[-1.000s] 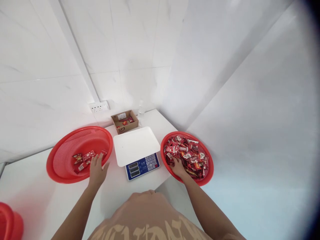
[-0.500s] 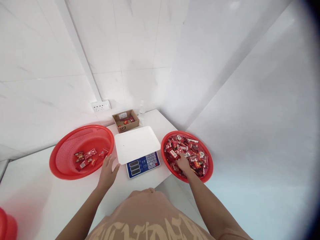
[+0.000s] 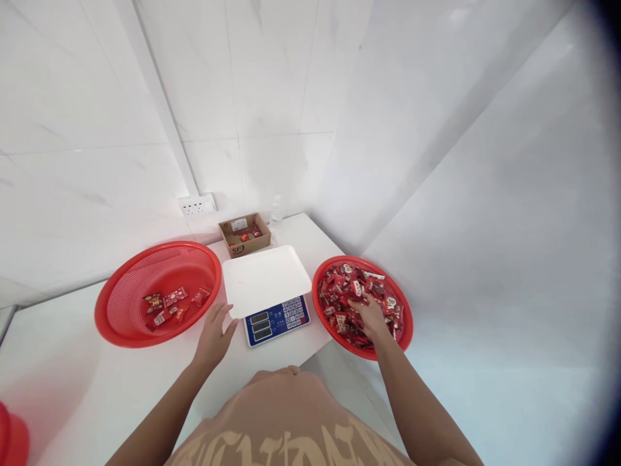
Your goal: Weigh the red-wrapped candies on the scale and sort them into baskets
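My left hand (image 3: 213, 335) is open, its fingers apart, at the left front corner of the white pan (image 3: 264, 281) of a blue-fronted weighing scale (image 3: 277, 322). It holds nothing. On the right, my right hand (image 3: 372, 317) reaches into a red round basket (image 3: 410, 333) heaped with small red wrapped packets (image 3: 342, 322). Its thumb and fingers are spread over the packets, and some fingertips are hidden among them. To the left of the scale, a larger red mesh basket (image 3: 114, 294) has several similar packets (image 3: 174, 296) on its bottom.
Behind the scale stands a small open cardboard box (image 3: 252, 244) with a few red packets in it. Next to it is a clear bottle (image 3: 276, 210). A wall socket (image 3: 198, 204) is above the white table (image 3: 63, 369). Another red container (image 3: 12, 435) shows at the lower left.
My right hand has shifted slightly right within the right basket, and the packets under it lie differently. My left hand has moved a little right, closer to the scale pan.
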The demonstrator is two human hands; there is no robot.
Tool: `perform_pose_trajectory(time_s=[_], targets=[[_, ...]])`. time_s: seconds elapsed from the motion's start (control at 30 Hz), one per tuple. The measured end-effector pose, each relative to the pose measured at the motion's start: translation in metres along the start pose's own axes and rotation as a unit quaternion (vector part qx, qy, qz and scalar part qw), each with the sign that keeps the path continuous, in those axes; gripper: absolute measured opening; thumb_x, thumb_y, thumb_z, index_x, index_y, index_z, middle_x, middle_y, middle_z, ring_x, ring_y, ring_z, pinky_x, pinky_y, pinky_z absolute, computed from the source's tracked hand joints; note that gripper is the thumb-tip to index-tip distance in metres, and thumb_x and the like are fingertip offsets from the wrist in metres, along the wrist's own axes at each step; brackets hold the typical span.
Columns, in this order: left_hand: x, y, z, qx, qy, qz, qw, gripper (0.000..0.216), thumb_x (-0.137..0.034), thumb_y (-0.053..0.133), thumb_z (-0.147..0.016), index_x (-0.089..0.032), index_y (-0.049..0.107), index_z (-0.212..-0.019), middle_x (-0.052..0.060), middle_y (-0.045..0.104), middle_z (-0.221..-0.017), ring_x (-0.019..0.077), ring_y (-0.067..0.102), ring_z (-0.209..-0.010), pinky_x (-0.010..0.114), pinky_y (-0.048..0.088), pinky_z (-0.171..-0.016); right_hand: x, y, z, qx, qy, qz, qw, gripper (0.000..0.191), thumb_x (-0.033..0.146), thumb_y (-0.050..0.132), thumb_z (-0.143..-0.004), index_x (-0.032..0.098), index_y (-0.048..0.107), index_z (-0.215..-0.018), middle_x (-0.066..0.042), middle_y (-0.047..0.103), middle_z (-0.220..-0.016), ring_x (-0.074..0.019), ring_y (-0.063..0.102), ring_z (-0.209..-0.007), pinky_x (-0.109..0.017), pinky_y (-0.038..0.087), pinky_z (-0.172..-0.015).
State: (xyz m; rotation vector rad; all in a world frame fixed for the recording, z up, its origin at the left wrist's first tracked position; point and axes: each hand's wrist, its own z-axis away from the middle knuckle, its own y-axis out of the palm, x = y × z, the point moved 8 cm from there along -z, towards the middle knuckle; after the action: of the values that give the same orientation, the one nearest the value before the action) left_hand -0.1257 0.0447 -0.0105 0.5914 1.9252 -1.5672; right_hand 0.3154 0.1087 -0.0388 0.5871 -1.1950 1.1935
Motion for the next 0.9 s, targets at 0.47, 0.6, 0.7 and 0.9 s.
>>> perform_pose_trajectory(time_s=[0.47,0.6,0.7,0.9], targets=[[-0.124,0.065,-0.04,0.174,-0.09,0.535,0.822,0.101,-0.025,0.084,-0.052,-0.031,0.033,-0.139,0.012,0.042,-0.139,0.0294,0.044,-0.124,0.041,0.043,-0.096,0.09,0.166,0.086,0.337,-0.088,0.005,0.937,0.046,0.026,0.072,-0.058,0.019,0.058,-0.101,-0.001,0.069,-0.082,-0.018,0.063,-0.075,-0.03,0.05,-0.068],[-0.107,0.06,-0.048,0.146,-0.192,0.568,0.787,0.066,-0.037,0.075,-0.065,-0.029,0.048,-0.124,0.004,0.064,-0.1,0.0193,0.063,-0.086,0.034,0.053,-0.072,0.096,0.2,0.095,0.365,-0.141,0.065,0.918,0.043,0.022,0.069,-0.06,0.02,0.059,-0.101,0.0,0.068,-0.089,-0.0174,0.062,-0.082,-0.031,0.049,-0.076],[-0.083,0.056,-0.048,0.095,-0.264,0.61,0.741,0.044,-0.039,0.071,-0.069,-0.026,0.056,-0.107,0.0,0.065,-0.085,0.0144,0.063,-0.07,0.029,0.052,-0.061,0.095,0.217,0.093,0.382,-0.141,0.051,0.912,0.054,0.021,0.07,-0.059,0.023,0.056,-0.111,0.001,0.067,-0.095,-0.0169,0.062,-0.086,-0.031,0.049,-0.08],[-0.032,0.054,-0.043,-0.023,-0.377,0.684,0.625,0.018,-0.022,0.068,-0.074,-0.02,0.056,-0.087,-0.002,0.064,-0.074,0.0096,0.062,-0.061,0.022,0.05,-0.058,0.076,0.246,0.072,0.384,-0.015,-0.055,0.922,0.048,0.024,0.072,-0.061,0.022,0.056,-0.106,0.002,0.063,-0.078,-0.0118,0.06,-0.066,-0.027,0.051,-0.065]])
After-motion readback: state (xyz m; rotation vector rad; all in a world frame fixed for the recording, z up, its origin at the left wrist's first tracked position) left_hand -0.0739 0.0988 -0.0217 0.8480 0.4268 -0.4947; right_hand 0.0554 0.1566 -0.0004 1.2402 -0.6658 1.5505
